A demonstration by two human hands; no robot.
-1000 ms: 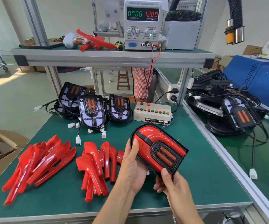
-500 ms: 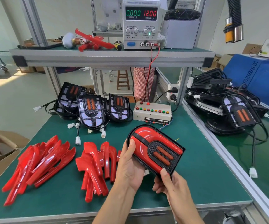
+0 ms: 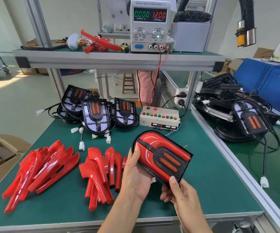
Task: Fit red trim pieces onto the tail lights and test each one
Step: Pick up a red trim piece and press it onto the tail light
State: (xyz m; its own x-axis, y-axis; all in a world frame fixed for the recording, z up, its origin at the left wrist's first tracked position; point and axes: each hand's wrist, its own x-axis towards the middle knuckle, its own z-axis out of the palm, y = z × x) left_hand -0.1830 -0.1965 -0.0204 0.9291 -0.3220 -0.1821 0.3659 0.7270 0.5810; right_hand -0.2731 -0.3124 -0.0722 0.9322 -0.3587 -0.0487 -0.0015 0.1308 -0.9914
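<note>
Head view looks down on a green tabletop (image 3: pixel 211 190) where both hands hold one tail light (image 3: pixel 161 155) just above the surface, near the right of centre. Its red trim pieces are fitted around a black grille with two orange lenses, and it is tilted, rounded end far-left. The left hand (image 3: pixel 136 175) grips the left edge, thumb lying along the red trim, the other fingers curled underneath and hidden. The right hand (image 3: pixel 179 194) pinches the near corner, thumb pressed on top, fingers curled below. Left of the hands lie two heaps of loose red trim pieces: a long-bladed pile (image 3: pixel 40 170) near the left edge and a smaller pile of hooked pieces (image 3: pixel 100 174) just beside the left hand. Farther back stand three untrimmed tail lights (image 3: pixel 96 115) with black housings, their cables and white connectors trailing on the tabletop. A beige test box (image 3: pixel 159 117) with coloured buttons sits to their right. On the shelf (image 3: pixel 119 59) above, a power supply (image 3: pixel 150 26) reads 0.000 and 12.00, its red and black leads hanging down. More black tail lights (image 3: pixel 247 118) are stacked on the neighbouring bench at right.
</note>
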